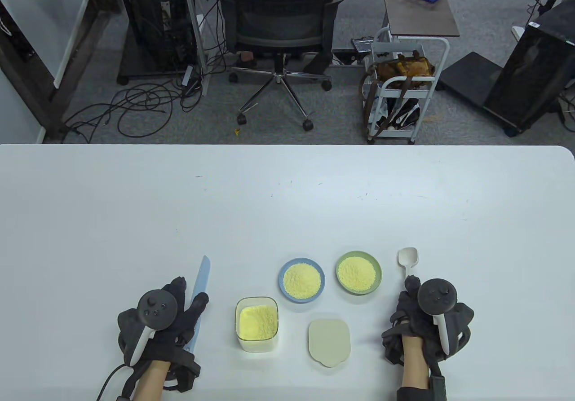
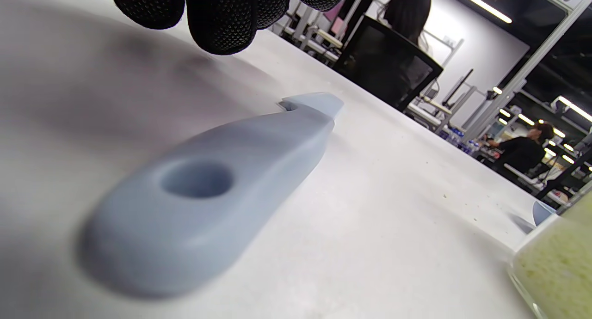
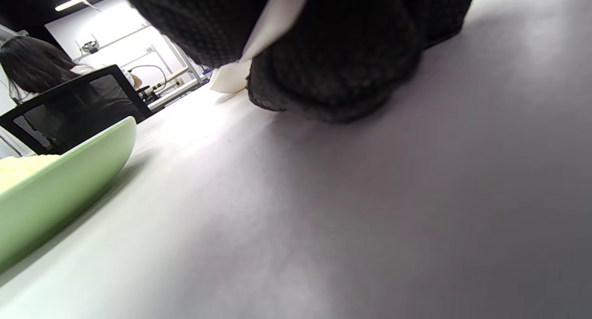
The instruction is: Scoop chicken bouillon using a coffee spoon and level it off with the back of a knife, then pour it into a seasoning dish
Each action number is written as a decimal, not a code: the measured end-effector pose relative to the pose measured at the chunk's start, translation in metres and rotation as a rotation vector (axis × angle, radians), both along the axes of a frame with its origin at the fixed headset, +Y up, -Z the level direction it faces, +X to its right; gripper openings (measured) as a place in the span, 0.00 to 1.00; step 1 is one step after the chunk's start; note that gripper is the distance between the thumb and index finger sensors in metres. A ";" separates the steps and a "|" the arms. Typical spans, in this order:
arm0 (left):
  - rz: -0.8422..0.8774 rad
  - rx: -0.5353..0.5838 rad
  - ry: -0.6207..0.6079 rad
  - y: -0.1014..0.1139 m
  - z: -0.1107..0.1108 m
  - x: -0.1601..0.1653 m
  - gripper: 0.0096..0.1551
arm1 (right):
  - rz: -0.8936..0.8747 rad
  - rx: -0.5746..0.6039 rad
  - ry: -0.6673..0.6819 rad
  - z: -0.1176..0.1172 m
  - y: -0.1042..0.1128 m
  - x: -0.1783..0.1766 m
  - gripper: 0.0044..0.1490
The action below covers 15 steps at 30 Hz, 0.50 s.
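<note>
While the white worktop (image 1: 287,203) takes up the whole near half of the table view, an office chair (image 1: 280,24) and a white cart (image 1: 406,91) stand on the floor beyond its far edge. Along the near edge, the left hand (image 1: 164,320) lies over the handle of a pale blue knife (image 1: 200,297) whose blade points away; in the left wrist view the fingertips (image 2: 222,18) hang just above the handle without touching it, so that grip is open. To its right stands a clear tub (image 1: 256,324) of yellow bouillon, its flat lid (image 1: 329,341) lying beside it. Just beyond them sit a blue dish (image 1: 301,280) and a green dish (image 1: 359,272), both holding yellow powder. Farthest right, the right hand (image 1: 422,315) has its fingers closed around the handle of a white spoon (image 1: 408,259), whose bowl lies on the worktop just right of the green dish.
</note>
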<state>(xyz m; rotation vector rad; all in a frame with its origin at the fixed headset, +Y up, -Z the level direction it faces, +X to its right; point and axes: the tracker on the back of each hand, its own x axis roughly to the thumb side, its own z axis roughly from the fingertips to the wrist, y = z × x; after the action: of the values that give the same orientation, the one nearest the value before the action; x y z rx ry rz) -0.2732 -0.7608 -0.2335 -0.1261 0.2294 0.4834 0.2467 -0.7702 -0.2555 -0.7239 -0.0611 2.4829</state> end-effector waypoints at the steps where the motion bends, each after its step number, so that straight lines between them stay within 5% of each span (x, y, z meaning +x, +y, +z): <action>1: 0.000 -0.001 -0.001 0.000 0.000 0.000 0.51 | -0.005 -0.016 0.001 0.000 0.000 0.000 0.26; 15: 0.026 0.022 -0.010 0.001 0.001 0.001 0.51 | -0.045 -0.115 -0.019 0.004 -0.004 0.001 0.27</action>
<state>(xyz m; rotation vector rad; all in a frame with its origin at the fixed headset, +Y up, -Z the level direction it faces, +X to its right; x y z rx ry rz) -0.2722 -0.7593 -0.2329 -0.1097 0.2129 0.5113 0.2474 -0.7745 -0.2518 -0.7877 0.0910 2.4525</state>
